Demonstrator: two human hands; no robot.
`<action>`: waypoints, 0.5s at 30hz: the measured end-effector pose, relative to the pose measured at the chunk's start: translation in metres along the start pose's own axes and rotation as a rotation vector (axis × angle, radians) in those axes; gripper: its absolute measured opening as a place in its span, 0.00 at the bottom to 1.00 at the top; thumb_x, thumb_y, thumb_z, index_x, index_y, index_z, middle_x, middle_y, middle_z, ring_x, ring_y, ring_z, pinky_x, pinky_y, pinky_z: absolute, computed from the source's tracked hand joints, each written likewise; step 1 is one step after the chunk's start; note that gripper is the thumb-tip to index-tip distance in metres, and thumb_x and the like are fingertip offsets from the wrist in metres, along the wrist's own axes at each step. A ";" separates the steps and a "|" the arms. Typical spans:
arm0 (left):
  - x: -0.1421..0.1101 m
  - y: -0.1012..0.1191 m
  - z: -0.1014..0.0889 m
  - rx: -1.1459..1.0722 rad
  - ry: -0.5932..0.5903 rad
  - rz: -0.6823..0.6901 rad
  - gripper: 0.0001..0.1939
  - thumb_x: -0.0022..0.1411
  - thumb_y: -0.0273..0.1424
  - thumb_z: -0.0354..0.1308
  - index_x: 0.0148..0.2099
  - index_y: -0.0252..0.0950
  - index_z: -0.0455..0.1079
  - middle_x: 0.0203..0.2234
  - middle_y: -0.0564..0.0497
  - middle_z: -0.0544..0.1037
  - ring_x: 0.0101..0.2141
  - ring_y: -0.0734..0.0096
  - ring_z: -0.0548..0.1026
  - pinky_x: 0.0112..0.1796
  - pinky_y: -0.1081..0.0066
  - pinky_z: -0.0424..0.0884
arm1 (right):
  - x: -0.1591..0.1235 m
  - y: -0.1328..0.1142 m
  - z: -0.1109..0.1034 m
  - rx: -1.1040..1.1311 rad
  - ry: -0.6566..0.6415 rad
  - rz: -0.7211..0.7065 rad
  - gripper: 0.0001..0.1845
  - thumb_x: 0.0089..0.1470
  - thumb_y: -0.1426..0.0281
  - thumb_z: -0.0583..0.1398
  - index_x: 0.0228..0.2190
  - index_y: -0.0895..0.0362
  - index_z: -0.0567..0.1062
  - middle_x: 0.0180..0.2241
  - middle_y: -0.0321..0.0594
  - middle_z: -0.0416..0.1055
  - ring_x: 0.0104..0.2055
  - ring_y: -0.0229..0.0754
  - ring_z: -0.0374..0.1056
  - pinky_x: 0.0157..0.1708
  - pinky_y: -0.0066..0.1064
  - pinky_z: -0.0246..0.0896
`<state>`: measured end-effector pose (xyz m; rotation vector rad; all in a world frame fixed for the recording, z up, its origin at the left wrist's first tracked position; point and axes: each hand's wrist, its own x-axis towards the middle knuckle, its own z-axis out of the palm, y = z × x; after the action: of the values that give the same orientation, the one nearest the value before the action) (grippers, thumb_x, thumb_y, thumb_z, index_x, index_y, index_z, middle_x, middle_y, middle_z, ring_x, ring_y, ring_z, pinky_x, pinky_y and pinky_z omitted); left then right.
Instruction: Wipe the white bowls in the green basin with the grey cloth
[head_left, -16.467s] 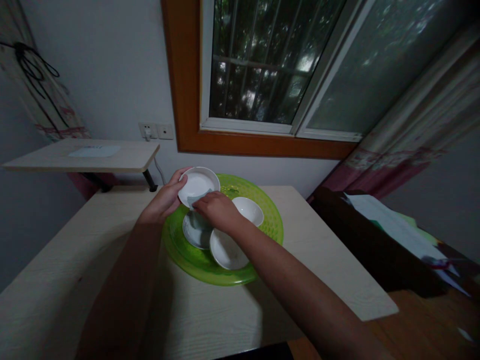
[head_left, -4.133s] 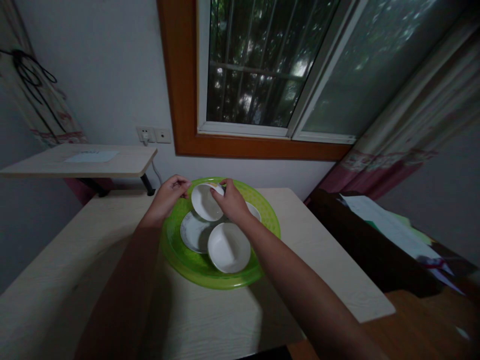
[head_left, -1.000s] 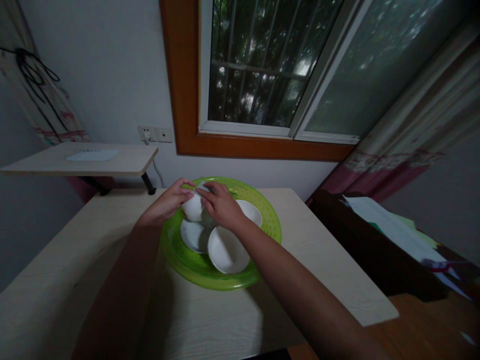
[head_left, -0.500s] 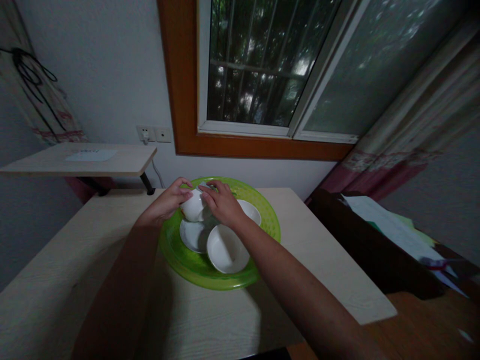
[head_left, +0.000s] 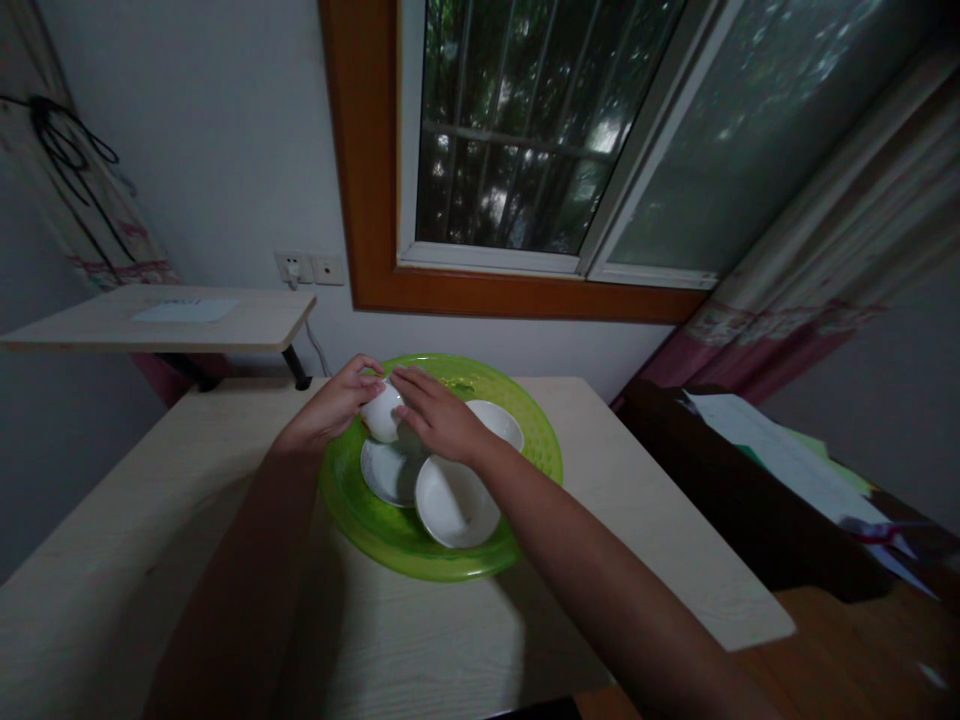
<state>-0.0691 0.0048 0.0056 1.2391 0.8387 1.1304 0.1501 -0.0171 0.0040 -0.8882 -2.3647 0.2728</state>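
Note:
My left hand (head_left: 346,402) is closed on a small white bowl (head_left: 381,414), tipped on its side above the basin, thumb on its outer wall. My right hand (head_left: 442,415) lies against the bowl's far right side, fingers extended together over its edge and thumb bent at the outer wall. What lies under those fingers is hidden. Below the held bowl rests a white saucer-like dish (head_left: 386,472). A white bowl (head_left: 456,505) stands at its right, and another white bowl (head_left: 501,422) sits behind my right wrist. All are in a round green plastic basin (head_left: 442,568).
The basin stands on a pale wooden table (head_left: 637,500). A raised shelf (head_left: 255,325) with a paper on it is at the left. Behind are a wall socket (head_left: 294,268) and a window (head_left: 517,150). Papers (head_left: 787,450) lie on a dark surface at the right.
My right hand's fingers have straightened and slid left over the bowl's edge. A small greyish piece seen at those fingers before is now out of sight. My left hand keeps its hold.

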 end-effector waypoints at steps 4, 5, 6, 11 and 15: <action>0.003 0.001 -0.002 -0.046 0.047 0.002 0.25 0.49 0.29 0.74 0.45 0.39 0.65 0.31 0.53 0.78 0.28 0.73 0.75 0.28 0.77 0.68 | -0.001 -0.007 -0.003 0.005 -0.011 -0.062 0.33 0.71 0.61 0.57 0.72 0.54 0.61 0.75 0.50 0.56 0.79 0.51 0.46 0.76 0.55 0.46; 0.003 0.002 -0.003 -0.060 0.064 0.008 0.25 0.48 0.28 0.74 0.45 0.39 0.65 0.31 0.54 0.77 0.28 0.73 0.74 0.28 0.77 0.68 | 0.000 -0.007 -0.004 0.008 -0.012 -0.072 0.33 0.71 0.61 0.57 0.72 0.54 0.61 0.75 0.49 0.56 0.79 0.51 0.45 0.76 0.55 0.45; 0.003 0.003 -0.003 -0.072 0.081 0.014 0.25 0.48 0.27 0.74 0.44 0.38 0.65 0.31 0.54 0.77 0.28 0.74 0.74 0.29 0.78 0.68 | 0.001 -0.007 -0.004 0.014 -0.009 -0.073 0.33 0.71 0.61 0.57 0.73 0.53 0.61 0.75 0.48 0.55 0.80 0.50 0.44 0.76 0.55 0.45; 0.000 0.009 -0.004 -0.100 0.107 0.024 0.22 0.50 0.29 0.74 0.41 0.38 0.65 0.30 0.54 0.74 0.29 0.73 0.73 0.28 0.77 0.67 | 0.002 0.010 0.003 0.120 0.066 0.124 0.37 0.70 0.58 0.59 0.73 0.55 0.59 0.76 0.52 0.53 0.78 0.51 0.48 0.76 0.52 0.45; 0.000 0.008 -0.007 -0.113 0.094 0.015 0.23 0.49 0.29 0.75 0.41 0.38 0.64 0.30 0.54 0.74 0.29 0.73 0.73 0.28 0.77 0.68 | 0.000 0.028 0.012 0.284 0.082 0.353 0.49 0.61 0.52 0.67 0.73 0.57 0.58 0.73 0.58 0.59 0.74 0.58 0.57 0.73 0.55 0.50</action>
<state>-0.0773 0.0060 0.0117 1.1075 0.8253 1.2397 0.1577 0.0048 -0.0166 -1.1468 -2.0192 0.6805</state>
